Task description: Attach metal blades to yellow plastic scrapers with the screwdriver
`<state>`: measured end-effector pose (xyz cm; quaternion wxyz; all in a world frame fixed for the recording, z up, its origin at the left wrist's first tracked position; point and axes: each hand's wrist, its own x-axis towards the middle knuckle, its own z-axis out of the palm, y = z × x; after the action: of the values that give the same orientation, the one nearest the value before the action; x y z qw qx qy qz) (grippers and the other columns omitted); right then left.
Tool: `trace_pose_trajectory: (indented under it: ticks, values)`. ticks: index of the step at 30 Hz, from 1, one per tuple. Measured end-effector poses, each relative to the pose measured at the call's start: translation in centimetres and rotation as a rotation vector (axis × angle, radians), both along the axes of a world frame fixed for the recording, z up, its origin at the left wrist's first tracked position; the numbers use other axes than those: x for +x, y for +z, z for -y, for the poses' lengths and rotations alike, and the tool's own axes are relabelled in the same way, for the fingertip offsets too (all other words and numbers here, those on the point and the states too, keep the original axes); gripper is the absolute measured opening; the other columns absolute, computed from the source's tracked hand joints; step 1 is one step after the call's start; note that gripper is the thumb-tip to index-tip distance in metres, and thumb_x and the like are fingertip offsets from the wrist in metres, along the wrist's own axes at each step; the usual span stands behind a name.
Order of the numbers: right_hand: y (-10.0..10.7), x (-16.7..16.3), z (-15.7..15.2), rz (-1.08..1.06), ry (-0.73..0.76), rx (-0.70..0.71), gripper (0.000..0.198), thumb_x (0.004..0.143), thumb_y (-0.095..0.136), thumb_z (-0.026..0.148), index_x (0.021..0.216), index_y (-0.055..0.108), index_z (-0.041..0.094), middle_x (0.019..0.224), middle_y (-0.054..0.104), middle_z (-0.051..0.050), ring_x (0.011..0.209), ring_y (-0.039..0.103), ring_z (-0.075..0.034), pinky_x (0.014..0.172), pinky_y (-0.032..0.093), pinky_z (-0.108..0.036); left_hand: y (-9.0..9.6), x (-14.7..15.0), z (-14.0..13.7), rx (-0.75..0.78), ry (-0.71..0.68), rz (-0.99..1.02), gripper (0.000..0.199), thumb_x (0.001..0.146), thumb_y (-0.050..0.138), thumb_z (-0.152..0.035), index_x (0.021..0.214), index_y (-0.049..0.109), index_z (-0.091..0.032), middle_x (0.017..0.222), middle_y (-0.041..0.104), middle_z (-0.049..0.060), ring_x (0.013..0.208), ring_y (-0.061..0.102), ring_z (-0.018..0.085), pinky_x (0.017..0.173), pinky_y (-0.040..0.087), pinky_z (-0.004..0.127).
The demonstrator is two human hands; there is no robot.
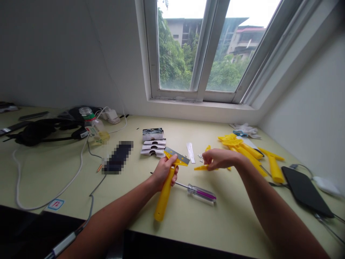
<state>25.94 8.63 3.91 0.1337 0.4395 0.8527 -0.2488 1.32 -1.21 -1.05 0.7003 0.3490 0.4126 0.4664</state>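
Note:
My left hand (165, 173) is wrapped around the neck of a yellow plastic scraper (164, 198), its handle slanting down toward the table's front edge. A grey metal blade (176, 156) lies across the scraper's head, under my thumb. To the right, my right hand (222, 159) is closed, fingertips pointing down, on a flat yellow plastic piece (201, 168); the fingers cover part of it. Small silver screws (199, 156) lie just left of these fingers. Below the hands rests a screwdriver (201, 193) with a clear and purple handle, its shaft passing behind the left hand.
Several yellow scraper parts (249, 153) are piled at right, near a black phone (306, 190). Opened cardboard packs (153, 143) and a white strip (190, 153) lie behind my hands. Cables, a headset (35, 132) and a bottle (87, 114) occupy the left.

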Motion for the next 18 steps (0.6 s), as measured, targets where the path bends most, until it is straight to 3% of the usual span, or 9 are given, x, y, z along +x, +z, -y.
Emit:
trace_pose_trajectory:
  ticks: [5, 10, 15, 18]
  values:
    - [2.0, 0.3, 0.5, -0.324, -0.154, -0.146, 0.022, 0.075, 0.058, 0.033, 0.074, 0.039, 0.022, 0.074, 0.061, -0.002, 0.069, 0.057, -0.017, 0.054, 0.039, -0.025, -0.2, -0.1, 0.0, -0.019, -0.032, 0.000, 0.042, 0.077, 0.063, -0.056, 0.081, 0.042, -0.020, 0.060, 0.052, -0.006, 0.032, 0.044, 0.007, 0.027, 0.033, 0.018]
    - [2.5, 0.3, 0.5, -0.360, -0.148, 0.068, 0.031, 0.073, 0.061, 0.036, 0.070, 0.034, 0.022, 0.066, 0.043, 0.003, 0.060, 0.038, -0.011, 0.051, 0.030, -0.025, -0.2, 0.0, 0.0, -0.033, -0.051, -0.002, 0.043, 0.075, 0.064, -0.057, 0.080, 0.042, -0.020, 0.060, 0.052, -0.005, 0.032, 0.046, 0.008, 0.027, 0.033, 0.018]
    - [2.9, 0.1, 0.9, -0.381, -0.162, 0.003, 0.033, 0.075, 0.062, 0.047, 0.073, 0.040, 0.022, 0.068, 0.047, 0.003, 0.061, 0.041, -0.012, 0.052, 0.031, -0.024, -0.3, 0.1, 0.0, -0.052, -0.056, 0.000, 0.046, 0.073, 0.065, -0.059, 0.081, 0.041, -0.020, 0.061, 0.052, -0.005, 0.032, 0.046, 0.008, 0.027, 0.031, 0.018]
    - [3.2, -0.2, 1.2, -0.475, -0.162, 0.045, 0.033, 0.081, 0.057, 0.051, 0.076, 0.044, 0.021, 0.071, 0.047, 0.002, 0.064, 0.042, -0.012, 0.055, 0.036, -0.024, -0.3, 0.1, 0.0, -0.049, -0.054, -0.003, 0.046, 0.074, 0.065, -0.059, 0.082, 0.041, -0.021, 0.061, 0.052, -0.006, 0.032, 0.046, 0.008, 0.027, 0.031, 0.018]
